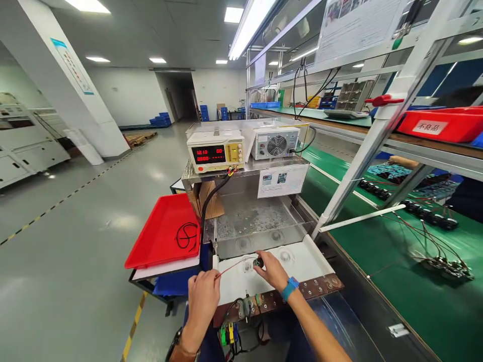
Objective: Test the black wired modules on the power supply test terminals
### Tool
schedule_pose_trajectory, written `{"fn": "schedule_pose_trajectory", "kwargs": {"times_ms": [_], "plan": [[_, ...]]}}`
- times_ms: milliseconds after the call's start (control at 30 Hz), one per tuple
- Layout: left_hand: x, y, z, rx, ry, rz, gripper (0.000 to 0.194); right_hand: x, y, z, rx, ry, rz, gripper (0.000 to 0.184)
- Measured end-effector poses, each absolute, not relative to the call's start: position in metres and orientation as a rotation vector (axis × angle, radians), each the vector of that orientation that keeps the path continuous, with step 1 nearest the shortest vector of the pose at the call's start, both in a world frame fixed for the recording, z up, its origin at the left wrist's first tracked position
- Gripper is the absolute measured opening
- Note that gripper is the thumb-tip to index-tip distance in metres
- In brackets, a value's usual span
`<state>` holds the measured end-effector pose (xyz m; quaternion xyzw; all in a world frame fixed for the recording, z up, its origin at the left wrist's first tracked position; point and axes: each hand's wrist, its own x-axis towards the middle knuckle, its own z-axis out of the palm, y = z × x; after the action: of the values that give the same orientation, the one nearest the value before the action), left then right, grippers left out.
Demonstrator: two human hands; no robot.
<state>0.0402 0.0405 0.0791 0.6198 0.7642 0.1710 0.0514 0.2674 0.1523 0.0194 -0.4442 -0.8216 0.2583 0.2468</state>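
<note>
My right hand [270, 270], with a blue wristband, pinches a small dark round part [258, 262] over the white sheet [302, 261] at the near end of a metal trough. A thin red wire [232, 266] runs from that part back to my left hand [203, 297], whose fingers are closed on the wire's end. Both hands hover just above the white sheet. In front of them lies a brown terminal strip [298, 294] with a toggle switch and coloured plugs.
A power supply with a red display [215, 153] and a fan unit [275, 143] stand behind the steel trough [252, 221]. A red tray [166, 231] holding a black cable loop sits to the left. A green conveyor [396, 261] carrying wired parts runs along the right; another person's hand [403, 162] works there.
</note>
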Motion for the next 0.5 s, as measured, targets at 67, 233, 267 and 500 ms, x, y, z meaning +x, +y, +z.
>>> {"fn": "schedule_pose_trajectory", "kwargs": {"times_ms": [67,233,267,500], "plan": [[0.024,0.030,0.069,1.731,2.247,0.392,0.029,0.256,0.168,-0.003,-1.367,-2.276,0.734,0.034],[0.011,0.004,0.037,1.183,1.693,0.643,0.035,0.224,0.185,-0.031,-1.443,-2.405,0.736,0.019],[0.013,0.000,0.034,1.049,1.589,0.701,0.040,0.218,0.186,-0.033,-1.458,-2.432,0.718,0.018],[0.051,-0.019,0.046,0.556,1.159,0.847,0.044,0.201,0.188,-0.042,-1.509,-2.510,0.672,0.022]]}}
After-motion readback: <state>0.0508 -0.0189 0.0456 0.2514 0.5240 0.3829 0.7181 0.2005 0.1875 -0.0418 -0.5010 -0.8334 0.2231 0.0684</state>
